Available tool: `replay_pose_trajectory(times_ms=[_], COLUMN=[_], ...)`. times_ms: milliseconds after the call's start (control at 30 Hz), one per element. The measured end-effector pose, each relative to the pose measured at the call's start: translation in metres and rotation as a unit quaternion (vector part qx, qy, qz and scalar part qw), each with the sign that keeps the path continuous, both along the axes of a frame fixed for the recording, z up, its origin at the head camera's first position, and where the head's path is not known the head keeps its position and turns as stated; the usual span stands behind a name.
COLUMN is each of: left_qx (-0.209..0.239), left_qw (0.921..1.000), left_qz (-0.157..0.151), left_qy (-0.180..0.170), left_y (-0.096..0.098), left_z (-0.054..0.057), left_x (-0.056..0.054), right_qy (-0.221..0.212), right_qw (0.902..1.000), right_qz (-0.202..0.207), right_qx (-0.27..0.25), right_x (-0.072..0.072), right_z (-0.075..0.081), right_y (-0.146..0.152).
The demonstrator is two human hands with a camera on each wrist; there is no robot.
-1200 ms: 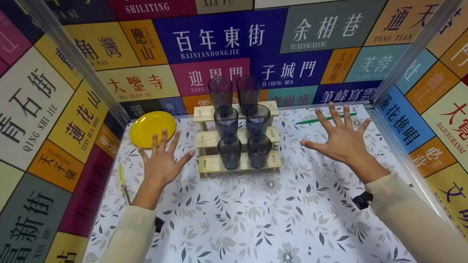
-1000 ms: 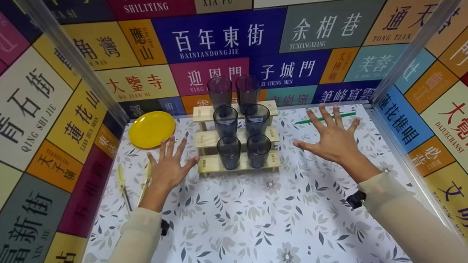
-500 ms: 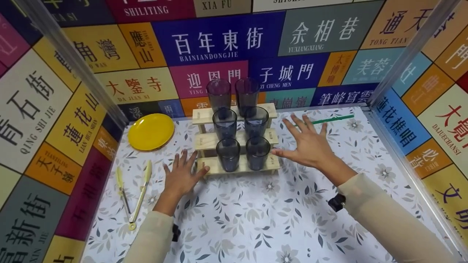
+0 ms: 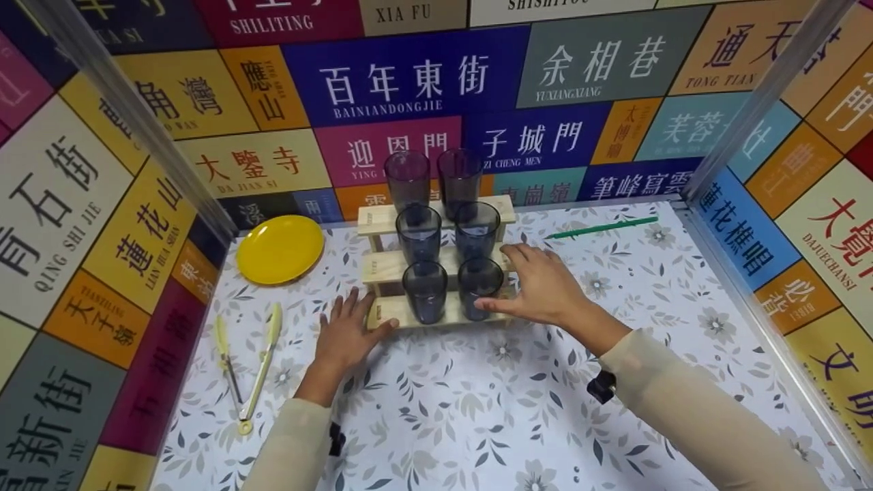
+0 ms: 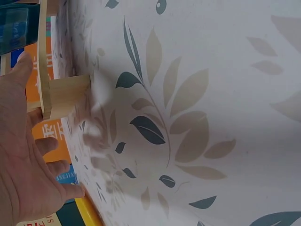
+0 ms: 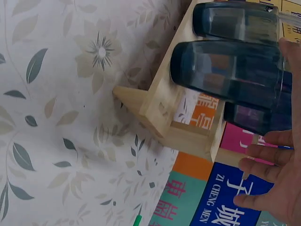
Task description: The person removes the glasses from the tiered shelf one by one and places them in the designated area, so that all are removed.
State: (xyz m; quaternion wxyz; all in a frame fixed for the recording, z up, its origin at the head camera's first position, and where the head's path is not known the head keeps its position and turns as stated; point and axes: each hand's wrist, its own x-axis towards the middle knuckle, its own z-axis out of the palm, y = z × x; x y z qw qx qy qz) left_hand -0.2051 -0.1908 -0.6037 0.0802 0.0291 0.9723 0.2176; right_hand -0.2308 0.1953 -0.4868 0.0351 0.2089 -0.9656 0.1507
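In the head view, a three-tier wooden stand [image 4: 391, 312] holds several dark tinted glasses, two on each step. My right hand [image 4: 545, 290] is at the stand's right side, thumb in front of the front right glass [image 4: 479, 279] and fingers behind it. The right wrist view shows that right hand [image 6: 277, 172] with fingers spread beside the glass [image 6: 225, 70], not wrapped round it. My left hand [image 4: 344, 337] is at the left end of the lowest step. In the left wrist view, the left hand [image 5: 28, 174] has its thumb by the stand's end [image 5: 68, 96]; contact is unclear.
A yellow plate [image 4: 281, 249] lies at the back left. In front of it lie tongs [image 4: 256, 382] with pale yellow tips, spread apart. A thin green stick [image 4: 603, 228] lies at the back right. Sign-printed panels [image 4: 402, 75] wall the flower-patterned tabletop [image 4: 423, 409].
Both hands have moved inward to the stand, the right going left to the front right glass, the left going right and nearer. The tongs, partly hidden before, now show fully.
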Motion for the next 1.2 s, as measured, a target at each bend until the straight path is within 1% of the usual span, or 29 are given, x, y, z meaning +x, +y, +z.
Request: replay_pose_trajectory(times_ms=[200, 300, 400, 533, 733, 967, 1200], left_qx=[0.02, 0.038, 0.057, 0.082, 0.112, 0.118, 0.112], left_qw=[0.9996, 0.999, 0.9982, 0.9966, 0.9934, 0.9928, 0.9933], left_qz=[0.001, 0.001, 0.003, 0.005, 0.007, 0.018, 0.029], left_qy=[0.018, 0.022, 0.019, 0.014, 0.023, 0.012, -0.004], left_y=[0.001, 0.001, 0.001, 0.002, 0.002, 0.004, 0.004], left_z=[-0.003, -0.005, -0.007, -0.009, -0.01, -0.009, -0.01], left_x=[0.001, 0.002, 0.002, 0.002, 0.002, 0.003, 0.002], right_qy=[-0.014, -0.022, -0.028, -0.027, -0.019, -0.013, -0.015], right_qw=[0.9986, 0.9977, 0.997, 0.9959, 0.9932, 0.9876, 0.9832], right_qz=[0.002, -0.004, -0.011, -0.016, -0.015, -0.007, -0.003], right_qx=[-0.05, -0.064, -0.072, -0.085, -0.114, -0.156, -0.182], right_x=[0.002, 0.004, 0.005, 0.004, 0.003, 0.001, -0.001], right_z=[-0.009, -0.011, -0.014, -0.019, -0.025, -0.029, -0.031], right_y=[-0.008, -0.012, -0.015, -0.017, -0.019, -0.02, -0.022])
